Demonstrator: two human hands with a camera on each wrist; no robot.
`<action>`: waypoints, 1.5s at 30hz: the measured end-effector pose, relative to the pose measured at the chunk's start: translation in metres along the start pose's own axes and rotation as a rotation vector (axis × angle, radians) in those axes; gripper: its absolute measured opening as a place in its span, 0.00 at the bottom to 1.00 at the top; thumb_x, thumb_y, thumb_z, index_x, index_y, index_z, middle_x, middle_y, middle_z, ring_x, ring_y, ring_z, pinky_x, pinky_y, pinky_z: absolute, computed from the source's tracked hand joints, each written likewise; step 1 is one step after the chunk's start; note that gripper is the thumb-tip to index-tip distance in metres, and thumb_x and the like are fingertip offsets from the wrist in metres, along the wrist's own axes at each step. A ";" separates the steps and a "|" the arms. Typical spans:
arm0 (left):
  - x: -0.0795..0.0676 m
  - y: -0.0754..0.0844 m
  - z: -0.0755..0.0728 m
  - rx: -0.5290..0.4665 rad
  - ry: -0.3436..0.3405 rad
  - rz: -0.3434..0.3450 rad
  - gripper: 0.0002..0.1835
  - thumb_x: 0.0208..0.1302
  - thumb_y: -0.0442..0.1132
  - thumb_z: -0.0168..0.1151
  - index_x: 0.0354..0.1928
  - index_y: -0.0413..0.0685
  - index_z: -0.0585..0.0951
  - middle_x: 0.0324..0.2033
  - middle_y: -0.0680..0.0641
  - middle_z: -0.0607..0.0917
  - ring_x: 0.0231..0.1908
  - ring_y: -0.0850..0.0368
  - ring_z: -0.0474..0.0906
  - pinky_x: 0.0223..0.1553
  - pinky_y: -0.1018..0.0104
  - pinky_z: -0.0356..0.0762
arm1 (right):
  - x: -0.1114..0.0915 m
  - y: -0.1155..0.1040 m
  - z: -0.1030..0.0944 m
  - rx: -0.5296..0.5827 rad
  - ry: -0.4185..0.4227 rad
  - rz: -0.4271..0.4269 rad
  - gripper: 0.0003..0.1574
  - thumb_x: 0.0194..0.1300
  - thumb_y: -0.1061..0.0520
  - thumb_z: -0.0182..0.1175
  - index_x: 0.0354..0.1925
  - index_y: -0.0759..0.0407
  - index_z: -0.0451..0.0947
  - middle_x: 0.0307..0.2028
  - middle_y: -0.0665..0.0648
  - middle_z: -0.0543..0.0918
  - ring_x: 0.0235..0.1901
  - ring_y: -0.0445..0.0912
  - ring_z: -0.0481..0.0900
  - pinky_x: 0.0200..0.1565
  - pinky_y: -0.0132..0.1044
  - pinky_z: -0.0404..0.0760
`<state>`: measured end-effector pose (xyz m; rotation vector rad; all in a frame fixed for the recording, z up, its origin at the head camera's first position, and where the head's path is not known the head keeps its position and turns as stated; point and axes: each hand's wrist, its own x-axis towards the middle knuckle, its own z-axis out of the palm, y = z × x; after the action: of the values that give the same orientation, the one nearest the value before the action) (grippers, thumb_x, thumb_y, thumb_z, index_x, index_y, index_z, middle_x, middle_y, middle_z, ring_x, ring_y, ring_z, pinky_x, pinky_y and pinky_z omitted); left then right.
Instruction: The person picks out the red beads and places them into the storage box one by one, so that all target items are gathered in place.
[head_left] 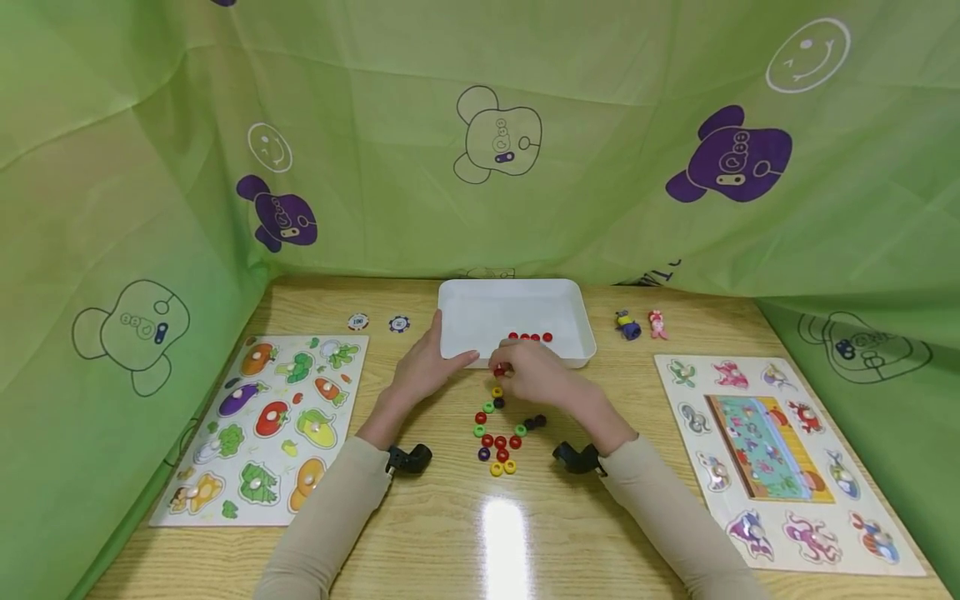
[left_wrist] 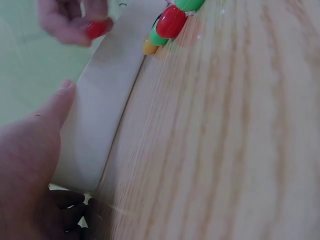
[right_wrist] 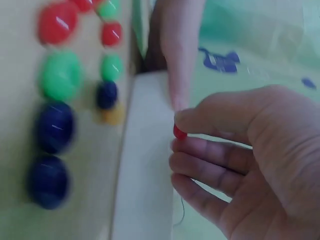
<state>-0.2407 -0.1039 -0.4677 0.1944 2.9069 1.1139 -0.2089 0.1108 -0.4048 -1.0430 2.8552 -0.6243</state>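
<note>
My right hand [head_left: 536, 375] pinches a red bead [right_wrist: 180, 132] between thumb and forefinger, close over the front rim of the white tray [head_left: 517, 304]. The other fingers of that hand are bent loosely. At the tray's front left corner rests my left hand [head_left: 427, 367], its thumb reaching along the front rim and its fingers spread along the left side. Several red beads [head_left: 536, 337] lie in a row inside the tray. On the table in front, red, green, yellow and dark beads [head_left: 501, 442] form a branching pattern, with two dark beads [right_wrist: 52, 127] at one end.
A vegetable puzzle board [head_left: 276, 421] lies at left and a sea-animal puzzle board [head_left: 802, 533] at right. Two poker chips [head_left: 399, 324] are left of the tray, two small figures [head_left: 627, 325] right of it. Green printed cloth [head_left: 375, 225] walls the table [head_left: 420, 533] at back and sides.
</note>
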 end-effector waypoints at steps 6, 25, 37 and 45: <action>-0.001 0.002 0.001 -0.008 -0.020 -0.007 0.61 0.48 0.75 0.53 0.73 0.53 0.37 0.71 0.43 0.54 0.67 0.44 0.59 0.59 0.44 0.68 | 0.022 0.018 -0.006 -0.007 0.128 0.158 0.08 0.56 0.62 0.61 0.36 0.58 0.83 0.30 0.51 0.80 0.29 0.43 0.74 0.32 0.35 0.75; 0.001 0.009 0.010 -0.021 -0.009 0.005 0.59 0.50 0.72 0.56 0.73 0.52 0.38 0.71 0.44 0.56 0.67 0.44 0.61 0.57 0.44 0.70 | 0.042 0.042 0.008 -0.057 0.118 0.348 0.13 0.59 0.60 0.58 0.43 0.57 0.82 0.36 0.54 0.81 0.36 0.48 0.78 0.37 0.43 0.79; 0.002 0.003 0.005 -0.008 -0.004 -0.017 0.59 0.49 0.74 0.54 0.73 0.54 0.37 0.71 0.43 0.54 0.67 0.42 0.59 0.59 0.42 0.66 | 0.004 0.013 -0.017 0.036 0.047 0.175 0.09 0.59 0.60 0.61 0.40 0.56 0.83 0.32 0.49 0.82 0.31 0.42 0.76 0.33 0.34 0.76; 0.002 -0.001 0.001 -0.001 -0.003 -0.014 0.60 0.48 0.75 0.53 0.73 0.55 0.36 0.72 0.44 0.53 0.68 0.44 0.57 0.61 0.44 0.64 | -0.030 -0.010 -0.007 0.092 -0.189 0.009 0.11 0.59 0.63 0.59 0.39 0.52 0.83 0.35 0.48 0.84 0.31 0.37 0.76 0.36 0.30 0.77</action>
<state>-0.2428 -0.1042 -0.4690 0.1751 2.9002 1.1115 -0.1806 0.1257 -0.3980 -1.0166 2.6415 -0.6146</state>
